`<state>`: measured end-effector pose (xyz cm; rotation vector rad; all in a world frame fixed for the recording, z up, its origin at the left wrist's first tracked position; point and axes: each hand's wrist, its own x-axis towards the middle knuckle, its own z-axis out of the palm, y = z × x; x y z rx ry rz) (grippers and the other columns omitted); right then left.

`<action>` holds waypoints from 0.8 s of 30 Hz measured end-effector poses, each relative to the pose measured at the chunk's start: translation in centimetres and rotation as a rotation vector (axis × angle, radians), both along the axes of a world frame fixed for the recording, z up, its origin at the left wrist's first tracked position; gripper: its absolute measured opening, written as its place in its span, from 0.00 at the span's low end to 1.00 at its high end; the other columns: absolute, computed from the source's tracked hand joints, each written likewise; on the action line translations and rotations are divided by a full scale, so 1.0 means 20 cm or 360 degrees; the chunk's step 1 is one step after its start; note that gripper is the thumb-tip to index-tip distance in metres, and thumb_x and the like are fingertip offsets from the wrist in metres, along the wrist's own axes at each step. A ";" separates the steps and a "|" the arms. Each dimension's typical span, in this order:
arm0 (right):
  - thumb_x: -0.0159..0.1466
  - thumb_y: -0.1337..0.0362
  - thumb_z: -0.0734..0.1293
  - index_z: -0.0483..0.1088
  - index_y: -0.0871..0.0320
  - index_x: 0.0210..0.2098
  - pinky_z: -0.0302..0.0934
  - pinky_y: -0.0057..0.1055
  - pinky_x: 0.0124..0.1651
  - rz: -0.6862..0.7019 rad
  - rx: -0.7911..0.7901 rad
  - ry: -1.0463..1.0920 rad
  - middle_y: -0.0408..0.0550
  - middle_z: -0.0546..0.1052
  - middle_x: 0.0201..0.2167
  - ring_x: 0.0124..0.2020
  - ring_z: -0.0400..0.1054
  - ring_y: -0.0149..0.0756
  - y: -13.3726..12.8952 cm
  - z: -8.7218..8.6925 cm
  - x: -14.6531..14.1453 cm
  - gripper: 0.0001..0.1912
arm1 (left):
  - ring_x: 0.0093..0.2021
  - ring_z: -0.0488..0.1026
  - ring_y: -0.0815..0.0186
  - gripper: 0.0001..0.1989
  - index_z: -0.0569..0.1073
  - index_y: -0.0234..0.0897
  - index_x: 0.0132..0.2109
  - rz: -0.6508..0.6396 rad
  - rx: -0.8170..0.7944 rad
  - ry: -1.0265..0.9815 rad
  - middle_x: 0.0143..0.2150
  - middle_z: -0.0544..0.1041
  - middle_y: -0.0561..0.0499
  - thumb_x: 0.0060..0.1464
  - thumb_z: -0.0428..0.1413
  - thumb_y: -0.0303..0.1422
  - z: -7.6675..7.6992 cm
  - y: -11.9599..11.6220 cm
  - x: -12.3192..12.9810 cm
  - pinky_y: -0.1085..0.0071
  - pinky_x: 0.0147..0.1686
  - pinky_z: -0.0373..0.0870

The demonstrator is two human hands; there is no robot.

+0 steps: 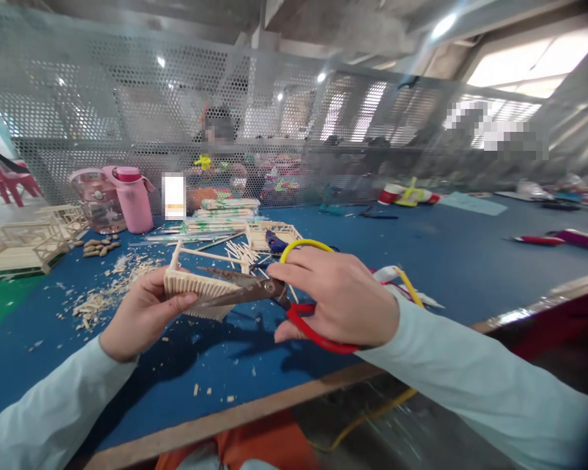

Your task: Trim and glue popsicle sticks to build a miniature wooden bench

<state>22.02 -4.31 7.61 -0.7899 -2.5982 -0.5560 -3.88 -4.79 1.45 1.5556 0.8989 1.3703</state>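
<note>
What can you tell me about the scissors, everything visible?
The scissors have dark, worn, stained-looking metal blades joined at a pivot, with one yellow loop and one red loop, which look like plastic. The right hand grips them above the blue tabletop. The blades stand apart, pointing toward the left hand, and overlap in view the slatted wooden piece it holds; whether they touch it is unclear.

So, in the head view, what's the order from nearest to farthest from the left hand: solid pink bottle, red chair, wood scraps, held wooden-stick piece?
1. Wooden-stick piece, in the left hand
2. Wood scraps, to its left
3. Solid pink bottle, standing farther back
4. Red chair, far back left
</note>
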 end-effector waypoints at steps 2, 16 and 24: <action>0.53 0.39 0.60 0.69 0.62 0.42 0.57 0.32 0.32 0.0039 -0.0015 0.0000 0.54 0.72 0.32 0.33 0.65 0.40 0.00 0.00 0.00 0.33 | 0.30 0.75 0.64 0.08 0.76 0.37 0.32 0.0020 0.0002 0.0003 0.30 0.79 0.50 0.40 0.63 0.34 0.00 -0.01 0.00 0.69 0.32 0.73; 0.52 0.37 0.60 0.71 0.62 0.35 0.53 0.27 0.27 0.0170 -0.0058 0.0129 0.48 0.72 0.23 0.25 0.65 0.33 0.02 -0.02 -0.02 0.32 | 0.27 0.73 0.65 0.08 0.76 0.37 0.29 -0.0012 0.0010 -0.0012 0.26 0.78 0.51 0.38 0.64 0.34 0.00 -0.01 0.00 0.71 0.29 0.72; 0.54 0.40 0.60 0.71 0.60 0.34 0.55 0.25 0.26 0.0138 -0.0252 0.0250 0.46 0.74 0.22 0.24 0.68 0.31 0.01 -0.04 -0.02 0.28 | 0.26 0.71 0.67 0.09 0.75 0.35 0.29 0.0105 -0.0034 -0.0037 0.25 0.76 0.51 0.39 0.63 0.35 -0.03 -0.02 -0.01 0.72 0.27 0.70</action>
